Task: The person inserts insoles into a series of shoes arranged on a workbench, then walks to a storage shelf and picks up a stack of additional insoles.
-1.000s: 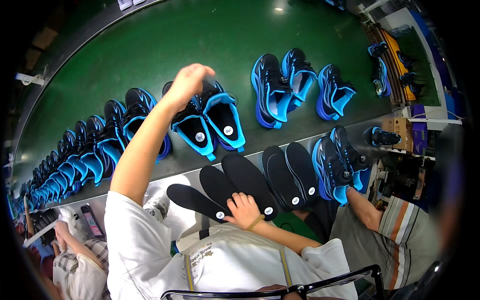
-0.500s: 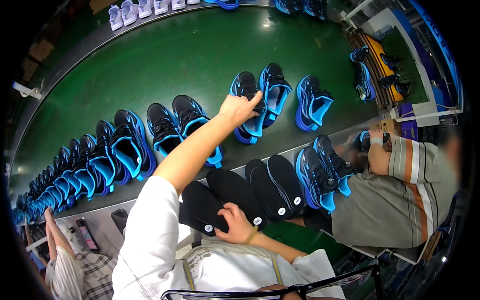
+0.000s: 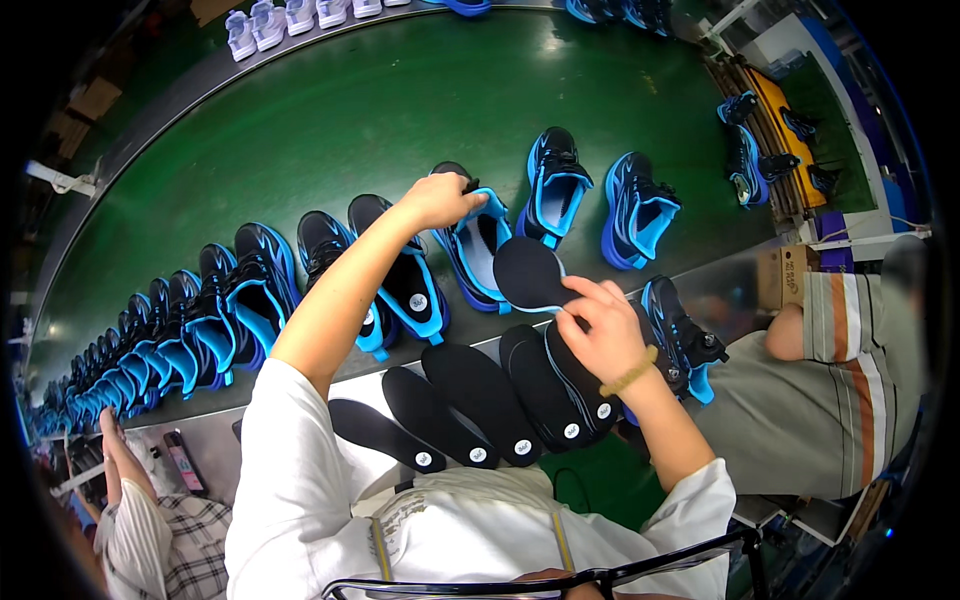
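Note:
My left hand is closed on the tongue and laces of a black and blue sneaker standing on the green surface. The sneaker's opening faces me and shows a pale inside. Between the fingers and thumb of my right hand is a black insole, its rounded end at the sneaker's heel opening. Several more black insoles with round white stickers lie side by side in front of me. Two sneakers, one of them a single shoe, stand just right of the held one.
A long row of similar sneakers runs along the near edge of the green worktable to the left. White shoes line its far edge. A co-worker sits close on my right, another person on my left. A rack stands at far right.
My left hand has shifted left and drawn the sneaker away from its neighbour, with its opening now exposed. My right hand has risen from the insoles with one in it.

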`<state>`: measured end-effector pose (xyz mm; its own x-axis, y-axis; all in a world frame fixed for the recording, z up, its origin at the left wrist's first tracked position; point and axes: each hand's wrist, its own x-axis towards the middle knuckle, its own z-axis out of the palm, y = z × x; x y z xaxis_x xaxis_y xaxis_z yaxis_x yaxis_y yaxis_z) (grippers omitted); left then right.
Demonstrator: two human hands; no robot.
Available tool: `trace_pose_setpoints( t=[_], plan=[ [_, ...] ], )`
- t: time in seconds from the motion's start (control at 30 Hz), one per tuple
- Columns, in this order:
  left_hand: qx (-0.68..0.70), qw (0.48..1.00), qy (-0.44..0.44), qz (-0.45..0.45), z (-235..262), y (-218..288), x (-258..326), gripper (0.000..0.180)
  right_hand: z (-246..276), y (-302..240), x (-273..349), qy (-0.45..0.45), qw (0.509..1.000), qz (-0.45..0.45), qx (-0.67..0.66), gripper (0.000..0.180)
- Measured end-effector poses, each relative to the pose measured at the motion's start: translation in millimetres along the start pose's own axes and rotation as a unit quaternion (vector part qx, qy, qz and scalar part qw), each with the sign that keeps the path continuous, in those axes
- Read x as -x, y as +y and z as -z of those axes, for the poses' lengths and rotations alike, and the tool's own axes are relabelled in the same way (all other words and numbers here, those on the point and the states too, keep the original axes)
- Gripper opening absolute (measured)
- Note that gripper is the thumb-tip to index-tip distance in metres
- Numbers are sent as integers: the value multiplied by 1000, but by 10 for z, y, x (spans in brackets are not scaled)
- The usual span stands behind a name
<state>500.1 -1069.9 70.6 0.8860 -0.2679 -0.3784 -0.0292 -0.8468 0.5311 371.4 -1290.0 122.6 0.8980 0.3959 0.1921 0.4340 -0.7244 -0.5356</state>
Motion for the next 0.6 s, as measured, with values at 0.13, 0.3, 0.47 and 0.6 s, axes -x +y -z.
trace_pose_setpoints(
  t=[0.13, 0.3, 0.47, 0.6],
  plan=[
    [126, 991, 9, 44, -120, -177, -67, 49, -429, 152, -235, -33, 997, 32, 58, 10],
    [167, 983, 70, 33, -262, -248, -151, 53, -1263, 286, -576, -63, 987, -38, 143, 13],
    [162, 984, 50, 63, -227, -193, -125, 53, -1512, 213, -650, -89, 975, -110, 170, 17],
    [187, 978, 93, 19, -279, -294, -117, 48, -920, -43, -698, -278, 928, -156, 191, 35]
  ],
)
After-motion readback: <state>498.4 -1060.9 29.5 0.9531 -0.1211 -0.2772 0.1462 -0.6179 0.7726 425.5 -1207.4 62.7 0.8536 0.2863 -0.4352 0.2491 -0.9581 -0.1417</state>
